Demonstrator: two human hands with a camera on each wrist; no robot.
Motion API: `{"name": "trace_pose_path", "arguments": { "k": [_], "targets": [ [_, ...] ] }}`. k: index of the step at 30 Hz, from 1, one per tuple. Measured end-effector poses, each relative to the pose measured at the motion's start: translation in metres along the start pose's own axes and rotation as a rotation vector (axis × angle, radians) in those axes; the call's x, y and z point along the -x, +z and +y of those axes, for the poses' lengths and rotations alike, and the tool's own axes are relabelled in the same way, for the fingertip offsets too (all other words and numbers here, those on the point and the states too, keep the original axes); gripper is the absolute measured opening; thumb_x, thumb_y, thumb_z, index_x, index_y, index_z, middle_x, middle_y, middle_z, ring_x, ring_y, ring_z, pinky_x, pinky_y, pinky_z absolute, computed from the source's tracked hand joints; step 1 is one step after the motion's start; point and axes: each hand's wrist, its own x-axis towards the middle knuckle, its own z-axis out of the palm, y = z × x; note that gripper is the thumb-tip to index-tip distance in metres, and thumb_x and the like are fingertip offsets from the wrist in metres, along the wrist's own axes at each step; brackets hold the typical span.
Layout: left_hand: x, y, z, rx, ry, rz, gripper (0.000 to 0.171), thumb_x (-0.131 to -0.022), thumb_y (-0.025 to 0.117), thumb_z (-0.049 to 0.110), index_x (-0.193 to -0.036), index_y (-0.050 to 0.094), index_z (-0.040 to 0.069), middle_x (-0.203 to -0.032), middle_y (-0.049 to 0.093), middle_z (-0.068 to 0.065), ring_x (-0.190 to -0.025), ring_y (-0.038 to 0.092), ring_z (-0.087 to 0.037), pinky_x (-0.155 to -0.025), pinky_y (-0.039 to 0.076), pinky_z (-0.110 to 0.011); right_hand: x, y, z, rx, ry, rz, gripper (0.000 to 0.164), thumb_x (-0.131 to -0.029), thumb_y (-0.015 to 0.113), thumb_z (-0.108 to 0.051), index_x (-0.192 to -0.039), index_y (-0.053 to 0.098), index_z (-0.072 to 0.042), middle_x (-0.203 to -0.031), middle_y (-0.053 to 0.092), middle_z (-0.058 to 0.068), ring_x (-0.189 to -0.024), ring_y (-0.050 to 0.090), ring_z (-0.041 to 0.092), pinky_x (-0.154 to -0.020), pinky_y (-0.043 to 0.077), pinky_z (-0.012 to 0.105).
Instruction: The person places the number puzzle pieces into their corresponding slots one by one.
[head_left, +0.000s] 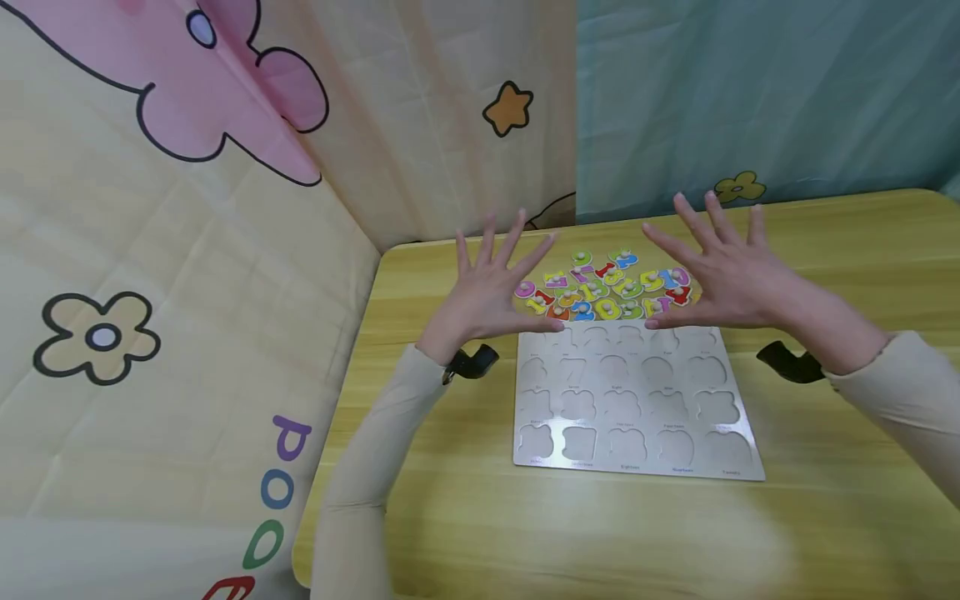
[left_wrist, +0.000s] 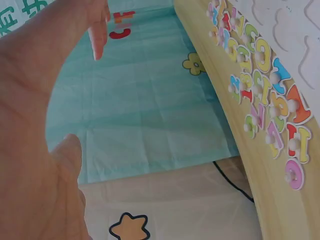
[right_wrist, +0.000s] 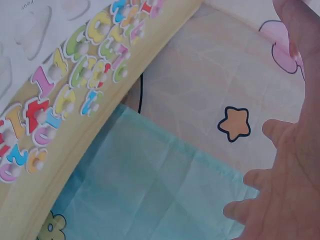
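Observation:
Both hands are held up with fingers spread, and neither holds anything. My left hand (head_left: 483, 296) hovers left of the colourful number pieces (head_left: 592, 288), its thumb pointing toward the puzzle board's top edge. On the other side, my right hand (head_left: 731, 279) mirrors it, thumb pointing inward. Several knobbed number pieces (left_wrist: 262, 54) lie in a loose cluster behind the board. The pale puzzle board (head_left: 622, 417) has rows of number-shaped recesses with small printed words under them. In the right wrist view, spread fingers (right_wrist: 260, 177) show at the right edge, apart from the pieces.
The light wooden table (head_left: 450, 517) carries the board and pieces. Behind it hang a beige curtain (head_left: 442, 142) and a teal curtain (head_left: 675, 92); a patterned cloth (head_left: 187, 250) hangs along the left edge. A black wrist strap (head_left: 474, 362) sits at the left wrist, another strap (head_left: 789, 363) at the right.

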Motion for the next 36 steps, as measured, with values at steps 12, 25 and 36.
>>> {"name": "trace_pose_path", "arguments": {
  "k": [12, 25, 36],
  "targets": [
    [0.063, 0.060, -0.005, 0.216, -0.111, 0.027, 0.120, -0.066, 0.053, 0.084, -0.154, 0.002, 0.021, -0.159, -0.005, -0.004, -0.143, -0.008, -0.025, -0.113, -0.001, -0.051, -0.018, 0.035, 0.000, -0.070, -0.094, 0.165, 0.088, -0.068, 0.075, -0.061, -0.135, 0.050, -0.010, -0.137, 0.045, 0.021, -0.124, 0.037, 0.043, -0.101, 0.022, 0.065],
    [0.122, 0.132, 0.027, 0.463, -0.092, -0.179, 0.127, -0.064, 0.069, 0.074, -0.154, 0.000, 0.015, -0.159, -0.002, -0.006, -0.143, -0.007, -0.026, -0.113, -0.003, -0.049, -0.094, 0.088, -0.026, -0.349, 0.042, 0.093, 0.046, -0.084, 0.072, -0.039, -0.113, 0.068, -0.005, -0.114, 0.064, 0.017, -0.106, 0.056, 0.036, -0.088, 0.044, 0.055],
    [0.133, 0.152, 0.027, 0.399, -0.026, -0.156, 0.127, -0.062, 0.071, 0.072, -0.154, 0.005, 0.013, -0.159, -0.001, -0.005, -0.143, -0.007, -0.027, -0.112, -0.007, -0.050, -0.161, 0.118, -0.062, -0.514, 0.151, -0.025, 0.040, -0.087, 0.069, -0.035, -0.109, 0.067, -0.002, -0.102, 0.065, 0.014, -0.087, 0.058, 0.029, -0.075, 0.048, 0.044]
  ]
}}
